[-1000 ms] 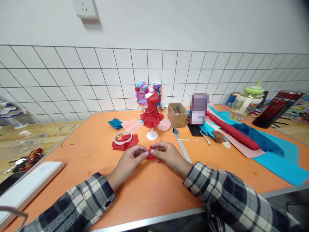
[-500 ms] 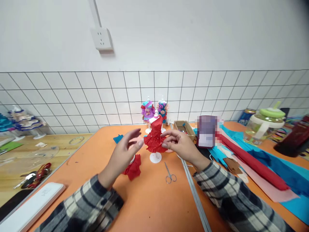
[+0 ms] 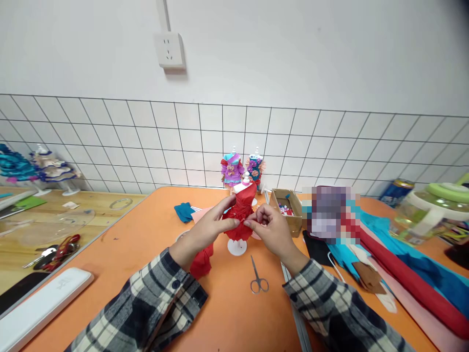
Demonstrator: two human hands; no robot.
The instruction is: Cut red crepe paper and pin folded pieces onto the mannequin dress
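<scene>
The left hand (image 3: 216, 222), thumb and fingers spread wide, cups the side of the red dress (image 3: 240, 215) on its white stand, upright on the orange desk (image 3: 234, 313). The right hand (image 3: 269, 227) pinches thumb to forefinger at the dress's front; whether anything small is between them cannot be told.

And here's a plain white wall (image 3: 264, 54) up top, a socket (image 3: 170, 51) fixed to it with a trunking strip (image 3: 163, 14) running upward. Below, white tiles (image 3: 161, 142) with dark grid lines stretch right across. In front stands an orange table (image 3: 146, 244), edged in grey, a wooden surface (image 3: 84, 212) lying just beside it at left. Lighting's bright and even.
</scene>
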